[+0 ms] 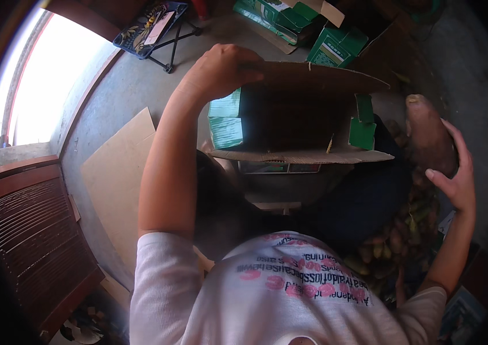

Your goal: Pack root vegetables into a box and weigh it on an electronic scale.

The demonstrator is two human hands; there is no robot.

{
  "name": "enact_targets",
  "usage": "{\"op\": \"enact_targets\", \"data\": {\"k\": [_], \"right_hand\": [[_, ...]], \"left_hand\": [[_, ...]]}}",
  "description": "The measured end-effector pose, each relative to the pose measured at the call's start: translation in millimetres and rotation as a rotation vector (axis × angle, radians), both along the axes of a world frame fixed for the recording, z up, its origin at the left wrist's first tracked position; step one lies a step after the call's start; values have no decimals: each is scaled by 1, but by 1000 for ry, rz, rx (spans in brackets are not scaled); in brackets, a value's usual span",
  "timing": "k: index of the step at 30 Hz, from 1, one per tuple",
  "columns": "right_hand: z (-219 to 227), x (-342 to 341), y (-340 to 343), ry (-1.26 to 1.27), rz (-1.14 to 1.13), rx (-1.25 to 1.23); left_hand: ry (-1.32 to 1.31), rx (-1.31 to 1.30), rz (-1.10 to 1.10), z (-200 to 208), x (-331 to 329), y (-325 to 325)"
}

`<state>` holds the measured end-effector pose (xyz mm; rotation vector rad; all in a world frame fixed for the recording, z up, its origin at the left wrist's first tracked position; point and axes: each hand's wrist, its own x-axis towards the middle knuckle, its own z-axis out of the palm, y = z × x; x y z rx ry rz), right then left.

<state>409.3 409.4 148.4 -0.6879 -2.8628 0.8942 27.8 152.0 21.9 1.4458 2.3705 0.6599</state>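
An open cardboard box (pixel 307 155) stands in front of me, with green and white end flaps and a dark inside. Its far flap is gripped at the left corner by my left hand (pixel 224 69), fingers curled over the edge. Off to the box's right, my right hand (pixel 459 178) holds a large reddish-brown root, like a big sweet potato (pixel 429 138), thumb on one side and fingers behind. The root is apart from the box. What lies deep in the box is too dark to make out.
A heap of similar smaller roots (pixel 390 247) lies at my right side. Green cartons (pixel 336 46) stand open at the far side. A patterned folding stool (pixel 152 29) is at the far left, a flat cardboard sheet (pixel 120 167) and brown slatted woodwork (pixel 37 230) nearer.
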Motion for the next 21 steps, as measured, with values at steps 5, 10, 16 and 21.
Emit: {"op": "enact_targets", "data": {"k": [5,10,16,21], "right_hand": [[-79,-168,-50,-458,527,10],[-242,-253,-91,-871,744,-52],[-302,-282,-148,-663,989,75],[-309,-285,-161,-758,1066,84]], "left_hand": [[-8,24,-38,-5,-2,-7],[2,-20,-14,-14,4,-12],[-57,-73,-17,-11,5,-19],[-43,-44,-16,-11,7,-23]]}}
